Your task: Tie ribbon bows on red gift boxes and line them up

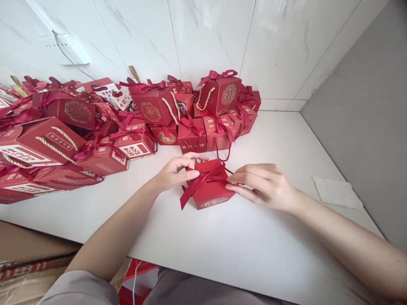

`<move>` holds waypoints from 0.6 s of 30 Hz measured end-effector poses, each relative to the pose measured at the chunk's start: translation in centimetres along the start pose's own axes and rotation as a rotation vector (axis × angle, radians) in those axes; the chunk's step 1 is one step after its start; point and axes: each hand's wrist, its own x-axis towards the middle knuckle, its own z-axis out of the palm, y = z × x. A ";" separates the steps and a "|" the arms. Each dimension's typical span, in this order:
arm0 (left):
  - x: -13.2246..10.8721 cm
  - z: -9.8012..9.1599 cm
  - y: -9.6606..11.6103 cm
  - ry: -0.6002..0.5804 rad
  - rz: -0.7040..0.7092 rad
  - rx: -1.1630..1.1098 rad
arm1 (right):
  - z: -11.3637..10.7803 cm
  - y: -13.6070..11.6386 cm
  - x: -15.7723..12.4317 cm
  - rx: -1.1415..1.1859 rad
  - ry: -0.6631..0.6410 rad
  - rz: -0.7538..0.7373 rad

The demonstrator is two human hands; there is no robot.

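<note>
A small red gift box [214, 197] with a gold print on its front sits on the white table in front of me. A dark red satin ribbon [203, 178] is tied in a bow over its top, one tail hanging down the front left. My left hand [178, 171] grips the box's left side, thumb on the top edge by the bow and fingers reaching behind. At the right side, my right hand [262, 184] has its fingertips pinched together at the ribbon's right end. The fingers partly cover that end and a thin cord handle.
Many finished-looking red gift boxes [192, 133] with bows and rope handles are stacked along the tiled wall, filling the table's left and back. A white paper sheet [337, 192] lies at right. Below the front edge stands a cardboard box [32, 245]. A grey panel [359, 84] bounds the right.
</note>
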 end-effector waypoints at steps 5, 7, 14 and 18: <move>0.1 0.1 -0.6 0.046 -0.030 -0.060 | 0.1 0.2 -0.1 -0.011 0.017 -0.046; 0.2 0.2 -0.7 0.049 -0.031 -0.079 | 0.0 0.2 0.2 -0.036 0.028 -0.063; 0.2 0.6 -0.4 0.069 0.012 -0.141 | 0.3 -2.6 1.6 -0.111 0.035 -0.131; 0.2 0.6 -0.3 0.060 0.049 -0.128 | 1.7 -5.7 2.3 -0.107 -0.027 -0.153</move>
